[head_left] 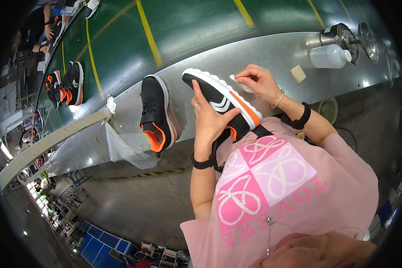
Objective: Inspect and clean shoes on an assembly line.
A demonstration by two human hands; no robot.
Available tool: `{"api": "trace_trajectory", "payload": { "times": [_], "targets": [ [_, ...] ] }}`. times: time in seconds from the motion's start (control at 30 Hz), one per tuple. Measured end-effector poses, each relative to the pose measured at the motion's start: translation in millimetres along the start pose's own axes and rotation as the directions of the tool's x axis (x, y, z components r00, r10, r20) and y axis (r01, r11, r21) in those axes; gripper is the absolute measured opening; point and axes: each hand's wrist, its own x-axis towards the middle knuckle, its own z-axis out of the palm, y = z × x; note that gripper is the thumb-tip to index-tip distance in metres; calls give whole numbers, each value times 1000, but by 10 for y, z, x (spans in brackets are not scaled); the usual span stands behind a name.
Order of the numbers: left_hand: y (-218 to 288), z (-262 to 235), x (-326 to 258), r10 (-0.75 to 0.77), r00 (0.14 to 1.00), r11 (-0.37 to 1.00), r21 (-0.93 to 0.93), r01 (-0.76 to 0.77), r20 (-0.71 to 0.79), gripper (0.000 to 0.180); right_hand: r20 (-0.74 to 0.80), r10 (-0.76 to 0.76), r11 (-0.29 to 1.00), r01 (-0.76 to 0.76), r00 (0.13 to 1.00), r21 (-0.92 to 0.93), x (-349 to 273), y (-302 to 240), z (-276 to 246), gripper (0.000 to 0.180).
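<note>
A black sneaker (208, 91) with a white sole and orange trim is tilted on its side above the metal bench. My left hand (210, 117) is closed around its upper, fingers toward the toe and thumb near the orange part of the sole. Beside the sole, my right hand (260, 85) pinches a small white cloth (244, 85), apart from the shoe. The matching sneaker (154, 114) rests on the bench to the left, its orange-lined opening toward me.
The steel bench edge (183, 58) borders a green conveyor belt (201, 22) with yellow lines. A white block (298, 73), a plastic bottle (329, 56) and a metal pot (344, 38) stand at right. Left are a plastic bag (125, 147), more sneakers (73, 85) and a co-worker's hand (48, 31).
</note>
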Motion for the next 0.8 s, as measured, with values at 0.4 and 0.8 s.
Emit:
{"api": "trace_trajectory", "payload": {
  "times": [0.4,0.8],
  "targets": [
    [55,56,26,-11,1000,999,39,12,-18,139,63,-447,827,439,892,-351,-24,-244,137,16],
    [71,118,75,-7,998,993,114,14,-63,138,41,-517,756,479,855,-446,645,-357,512,7]
  ]
}}
